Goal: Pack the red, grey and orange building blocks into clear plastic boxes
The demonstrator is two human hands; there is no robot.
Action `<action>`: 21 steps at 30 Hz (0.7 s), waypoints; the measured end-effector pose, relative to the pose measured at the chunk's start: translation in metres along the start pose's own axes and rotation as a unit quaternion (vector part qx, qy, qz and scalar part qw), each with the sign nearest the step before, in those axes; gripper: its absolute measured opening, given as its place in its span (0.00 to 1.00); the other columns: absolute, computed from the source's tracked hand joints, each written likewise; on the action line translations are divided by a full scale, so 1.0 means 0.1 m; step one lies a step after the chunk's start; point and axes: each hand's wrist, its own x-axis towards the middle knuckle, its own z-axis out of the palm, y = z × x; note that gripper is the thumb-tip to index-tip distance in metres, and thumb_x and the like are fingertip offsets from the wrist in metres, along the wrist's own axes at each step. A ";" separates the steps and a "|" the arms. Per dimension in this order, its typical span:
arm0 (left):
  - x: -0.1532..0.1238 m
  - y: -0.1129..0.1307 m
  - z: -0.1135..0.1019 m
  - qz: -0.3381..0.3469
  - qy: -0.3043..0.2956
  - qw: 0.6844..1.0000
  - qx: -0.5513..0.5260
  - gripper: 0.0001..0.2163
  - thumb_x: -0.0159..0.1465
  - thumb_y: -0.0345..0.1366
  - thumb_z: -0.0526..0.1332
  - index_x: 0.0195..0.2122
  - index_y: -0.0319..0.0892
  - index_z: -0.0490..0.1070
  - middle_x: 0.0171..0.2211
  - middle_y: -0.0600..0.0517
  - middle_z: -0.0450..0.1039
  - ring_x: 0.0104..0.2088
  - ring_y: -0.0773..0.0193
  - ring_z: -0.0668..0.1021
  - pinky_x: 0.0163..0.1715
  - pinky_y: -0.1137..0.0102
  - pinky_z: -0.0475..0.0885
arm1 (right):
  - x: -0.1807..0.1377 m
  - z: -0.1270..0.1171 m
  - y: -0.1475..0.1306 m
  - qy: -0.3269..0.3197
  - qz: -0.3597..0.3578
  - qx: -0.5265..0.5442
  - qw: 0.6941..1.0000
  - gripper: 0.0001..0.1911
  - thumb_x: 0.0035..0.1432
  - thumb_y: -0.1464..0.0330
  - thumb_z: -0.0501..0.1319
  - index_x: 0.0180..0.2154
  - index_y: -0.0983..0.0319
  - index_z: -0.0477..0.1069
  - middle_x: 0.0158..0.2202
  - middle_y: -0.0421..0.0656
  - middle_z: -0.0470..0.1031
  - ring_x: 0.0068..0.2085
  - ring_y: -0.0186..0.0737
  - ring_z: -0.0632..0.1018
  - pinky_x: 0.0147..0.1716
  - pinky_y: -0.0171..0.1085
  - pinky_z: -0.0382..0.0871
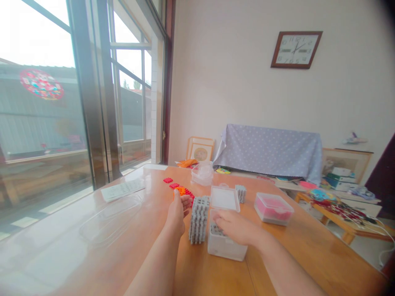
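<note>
My left hand [179,211] is open, its thumb up and its fingers extended, just left of a tall stack of grey interlocking plastic pieces [198,222]. My right hand [234,226] reaches over a white plastic box [226,248], its fingers bent down at the opening. Grey pieces [216,229] show inside the box below these fingers. Whatever the right fingertips hold, if anything, is hidden. The clear lid [224,199] of the box is swung up at the back. Beyond my left hand lie an orange piece [181,190] and several red pieces [174,186].
A smaller grey stack [240,193] stands behind the box. To the right is a lidded clear box with pink contents [274,208]. An empty-looking clear container [202,173] sits farther back. A printed sheet [122,190] lies left, near the window. A cluttered low bench [348,218] stands at right.
</note>
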 end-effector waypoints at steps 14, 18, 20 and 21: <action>0.07 -0.05 -0.04 0.013 0.002 1.000 0.005 0.37 0.57 0.72 0.50 0.40 0.41 0.76 0.46 0.41 0.79 0.47 0.52 0.78 0.41 0.63 0.67 | 0.02 0.00 -0.02 -0.030 -0.004 -0.047 0.998 0.13 0.61 0.70 0.51 0.26 0.62 0.69 0.30 0.41 0.75 0.33 0.37 0.71 0.31 0.35 0.57; 0.02 -0.02 -0.03 0.013 0.005 1.000 0.004 0.36 0.57 0.71 0.51 0.39 0.40 0.76 0.47 0.41 0.78 0.48 0.51 0.77 0.41 0.63 0.66 | 0.01 0.04 -0.07 -0.018 0.036 -0.033 0.999 0.11 0.59 0.71 0.51 0.26 0.62 0.68 0.28 0.40 0.73 0.30 0.36 0.69 0.28 0.34 0.54; 0.02 -0.01 -0.02 0.016 0.008 1.000 0.004 0.36 0.57 0.71 0.51 0.39 0.40 0.76 0.46 0.40 0.78 0.48 0.51 0.77 0.41 0.63 0.67 | 0.02 0.04 -0.07 0.005 0.037 -0.034 0.999 0.11 0.59 0.71 0.51 0.27 0.62 0.69 0.28 0.40 0.74 0.30 0.36 0.70 0.28 0.34 0.54; 0.02 -0.01 -0.02 0.016 0.010 1.000 0.004 0.36 0.57 0.71 0.51 0.39 0.40 0.76 0.46 0.40 0.79 0.48 0.51 0.77 0.41 0.63 0.67 | 0.02 0.03 -0.07 0.019 0.032 -0.036 0.999 0.11 0.59 0.71 0.51 0.28 0.62 0.70 0.29 0.40 0.75 0.31 0.37 0.70 0.29 0.34 0.54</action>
